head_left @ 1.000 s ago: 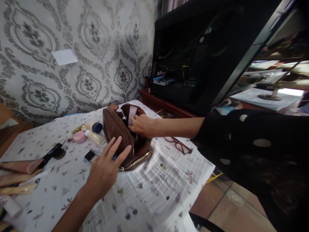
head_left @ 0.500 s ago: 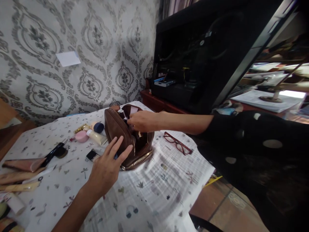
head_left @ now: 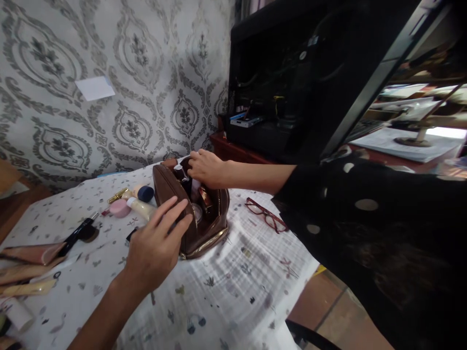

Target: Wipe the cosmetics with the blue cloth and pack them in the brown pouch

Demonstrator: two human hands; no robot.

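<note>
A brown makeup bag (head_left: 171,192) stands unzipped on the patterned cloth. Inside it I see a dark bottle with a silver cap (head_left: 178,169), a red and gold item (head_left: 205,198) and a small round clear container (head_left: 197,213). My left hand (head_left: 155,245) rests against the bag's near left side, its fingers spread. At the bag's far rim, my right hand (head_left: 207,168) has its fingers curled over the edge; the fingertips are partly hidden.
Left of the bag lie a pink round jar (head_left: 119,208), a cream tube (head_left: 141,208), a dark blue-capped item (head_left: 146,193) and several other cosmetics. Red-framed glasses (head_left: 266,215) lie to the right. A large black screen (head_left: 284,87) stands behind.
My right hand has risen from inside the bag to its far rim, uncovering the contents. My left hand stays at the bag's side, and the view has shifted slightly.
</note>
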